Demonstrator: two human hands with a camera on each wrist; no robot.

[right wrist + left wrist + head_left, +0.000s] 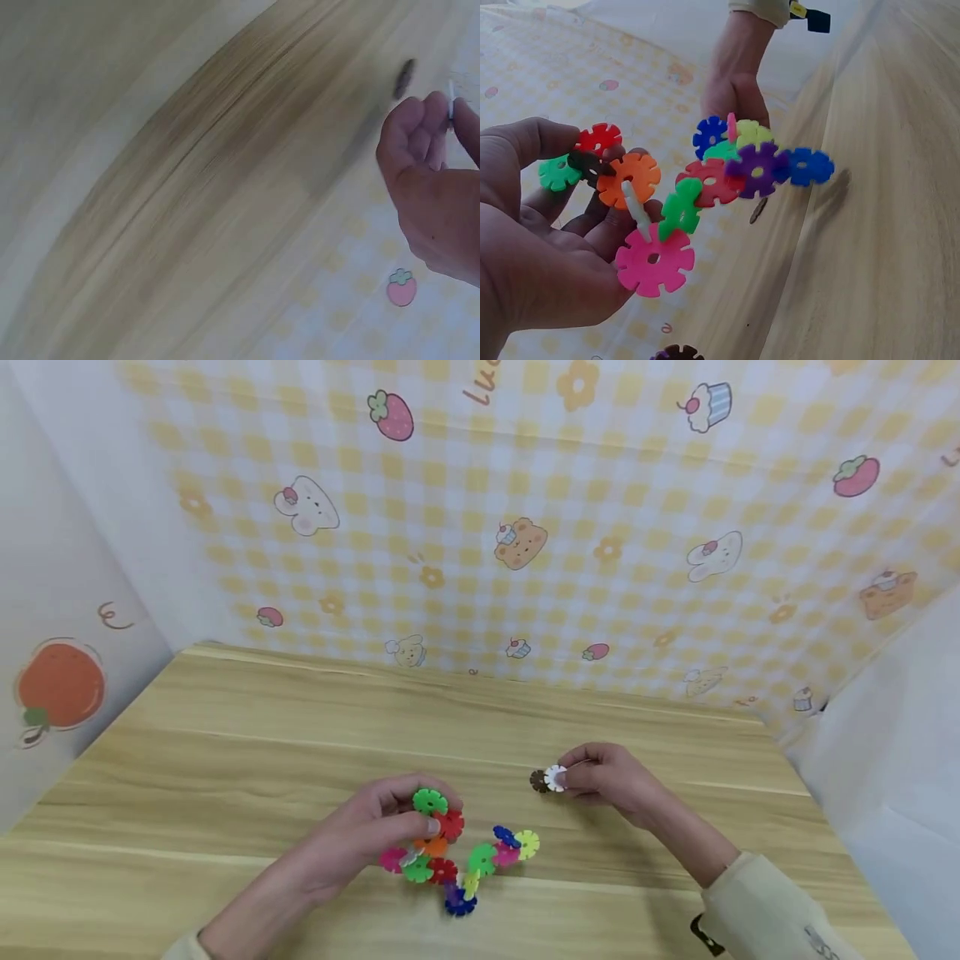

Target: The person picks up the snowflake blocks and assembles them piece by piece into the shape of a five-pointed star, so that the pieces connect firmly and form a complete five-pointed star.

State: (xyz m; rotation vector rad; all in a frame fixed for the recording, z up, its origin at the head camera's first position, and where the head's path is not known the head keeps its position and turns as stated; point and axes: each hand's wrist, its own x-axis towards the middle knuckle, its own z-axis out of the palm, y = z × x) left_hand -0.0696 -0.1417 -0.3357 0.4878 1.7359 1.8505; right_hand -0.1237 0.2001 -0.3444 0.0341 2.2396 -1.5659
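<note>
My left hand (360,827) grips one end of a bent chain of joined notched plastic discs (442,870), its thumb on a red disc (450,824). A green disc (430,802) sits at that end. The chain runs on through orange, pink, red, purple and blue discs to a yellow disc (528,845). Over the table to the right, my right hand (611,781) pinches a white notched disc (555,778) between thumb and fingers. A brown disc (538,781) shows just beside the white one; in the right wrist view this brown disc (404,79) lies apart from the fingertips, on the table.
The wood-grain table (225,735) extends under both hands. A yellow-checked cloth (465,485) with cartoon prints hangs along its back edge, and pale sheets stand at the left and right sides. Another dark notched disc (679,352) shows at the left wrist view's bottom edge.
</note>
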